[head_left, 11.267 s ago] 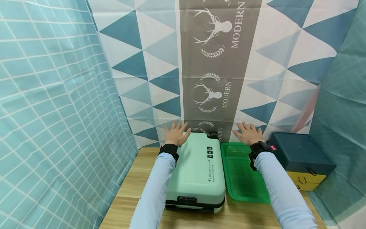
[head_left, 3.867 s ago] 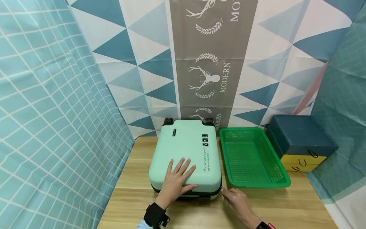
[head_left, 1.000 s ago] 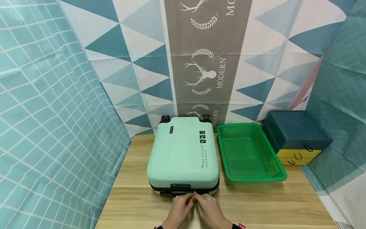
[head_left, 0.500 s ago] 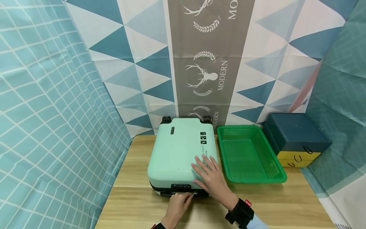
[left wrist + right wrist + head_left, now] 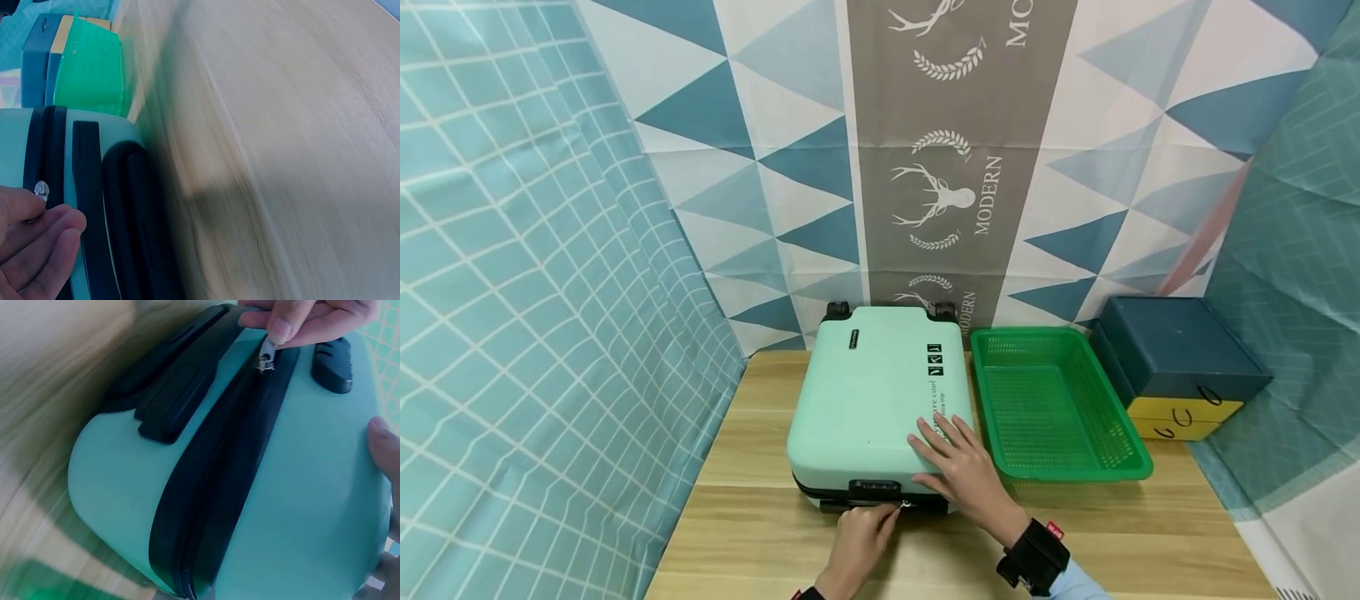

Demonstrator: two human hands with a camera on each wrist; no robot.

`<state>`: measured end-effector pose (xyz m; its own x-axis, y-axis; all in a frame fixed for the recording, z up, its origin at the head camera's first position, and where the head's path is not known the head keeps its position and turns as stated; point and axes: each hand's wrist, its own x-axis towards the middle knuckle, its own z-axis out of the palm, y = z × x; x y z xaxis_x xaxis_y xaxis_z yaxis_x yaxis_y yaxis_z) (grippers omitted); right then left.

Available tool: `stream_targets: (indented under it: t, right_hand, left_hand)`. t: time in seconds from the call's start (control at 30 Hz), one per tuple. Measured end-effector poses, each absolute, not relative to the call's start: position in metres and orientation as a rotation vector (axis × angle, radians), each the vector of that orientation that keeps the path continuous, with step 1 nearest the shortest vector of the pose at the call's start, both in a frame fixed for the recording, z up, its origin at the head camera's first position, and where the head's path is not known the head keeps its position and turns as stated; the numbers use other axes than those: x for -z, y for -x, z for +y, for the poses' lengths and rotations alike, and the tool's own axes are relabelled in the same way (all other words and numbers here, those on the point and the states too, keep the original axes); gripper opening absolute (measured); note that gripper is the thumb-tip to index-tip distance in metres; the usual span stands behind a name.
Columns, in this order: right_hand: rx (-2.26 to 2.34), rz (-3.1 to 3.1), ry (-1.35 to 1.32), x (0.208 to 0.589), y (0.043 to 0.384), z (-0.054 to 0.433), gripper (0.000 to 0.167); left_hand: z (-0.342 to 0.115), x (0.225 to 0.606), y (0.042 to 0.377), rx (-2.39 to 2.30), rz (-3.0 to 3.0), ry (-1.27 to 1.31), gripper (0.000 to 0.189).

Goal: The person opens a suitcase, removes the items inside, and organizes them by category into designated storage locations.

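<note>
A mint-green hard-shell suitcase lies flat on the wooden table, wheels toward the wall. At its front side, my left hand pinches the metal zipper pull between thumb and finger, just right of the black combination lock. The black zipper band looks closed along the stretch seen in the right wrist view. My right hand rests on the lid's front right corner with fingers spread, covering part of the printed lettering. The left wrist view shows the pull by my left hand's fingertips.
Right of the suitcase stands a green plastic basket. Beyond it, a dark blue box with a yellow lower front sits against the side curtain. Patterned cloth walls rise behind and to the left of the table.
From the suitcase's right front corner, the zipper pull has moved left along the front. My left hand now holds it; my right hand has shifted from the zipper onto the lid.
</note>
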<state>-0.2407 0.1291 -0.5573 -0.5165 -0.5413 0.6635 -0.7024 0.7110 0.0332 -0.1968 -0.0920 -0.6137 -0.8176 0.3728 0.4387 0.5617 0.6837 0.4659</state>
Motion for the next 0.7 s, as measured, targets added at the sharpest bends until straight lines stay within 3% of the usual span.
stream_targets:
  t: [0.7]
  right_hand:
    - [-0.391,-2.241,-0.927,0.559,0.239,0.127,0.059]
  left_hand:
    - [-0.136,0.616,0.192,0.751,-2.479,0.536,0.007]
